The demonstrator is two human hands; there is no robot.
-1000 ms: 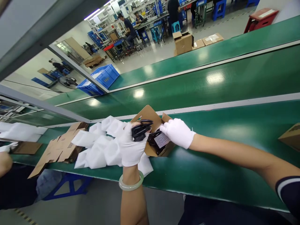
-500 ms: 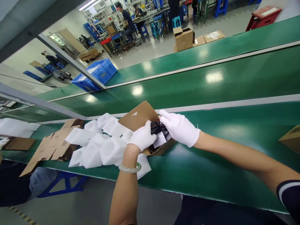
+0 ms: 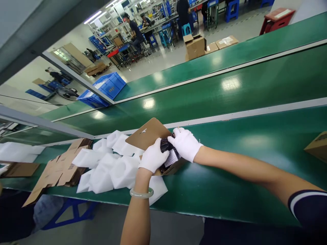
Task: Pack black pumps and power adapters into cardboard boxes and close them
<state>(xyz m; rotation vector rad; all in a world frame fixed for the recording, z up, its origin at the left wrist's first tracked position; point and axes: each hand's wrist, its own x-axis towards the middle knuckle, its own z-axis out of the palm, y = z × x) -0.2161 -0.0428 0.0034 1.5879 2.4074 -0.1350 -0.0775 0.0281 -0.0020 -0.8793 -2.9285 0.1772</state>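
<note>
A small cardboard box (image 3: 173,169) stands on the green bench with its lid (image 3: 148,133) folded up. Inside lie a coiled black cable (image 3: 165,145) and a piece with a white printed label (image 3: 172,158). My left hand (image 3: 154,156), in a white glove, reaches over the box's left side and grips the cable between thumb and fingers. From the right, my gloved right hand (image 3: 186,143) has its bent fingers closed on the cable's far end. That hand hides part of the cable and the box's right side.
White foam pieces (image 3: 124,172) crowd the bench left of the box. Beyond them lies a stack of flattened cartons (image 3: 60,165). A blue crate (image 3: 109,88) rests past the green belt (image 3: 194,102). Another cardboard box (image 3: 318,148) sits at the right edge. A co-worker's leg (image 3: 47,209) shows lower left.
My right hand has come left and lower, its fingers now bent onto the cable. My left hand stays at the cable. The whole view has shifted slightly.
</note>
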